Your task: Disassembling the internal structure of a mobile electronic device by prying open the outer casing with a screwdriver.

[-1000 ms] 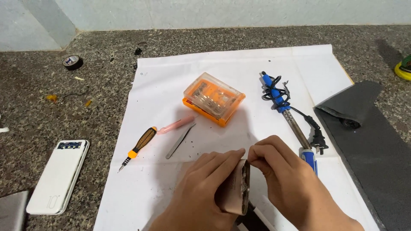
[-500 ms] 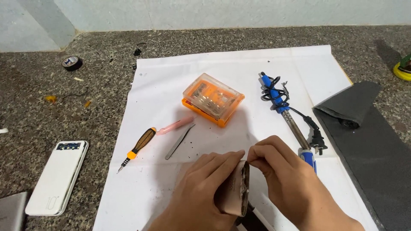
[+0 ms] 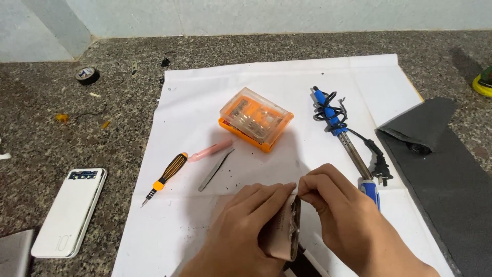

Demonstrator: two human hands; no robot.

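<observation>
Upright, device (image 3: 287, 233) between both hands.

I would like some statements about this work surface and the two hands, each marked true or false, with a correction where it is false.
1. Both hands hold one flat tan device with a metal edge, stood on its edge between them. True.
2. The left hand holds the orange-and-black screwdriver. False: the screwdriver lies untouched on the white paper sheet.
3. The clear-lidded orange plastic box rests on the paper sheet. True.
4. The white rectangular power bank lies on the paper. False: it lies on the speckled stone surface, left of the paper.
5. The right hand pinches the device's top edge with its fingers. True.
</observation>
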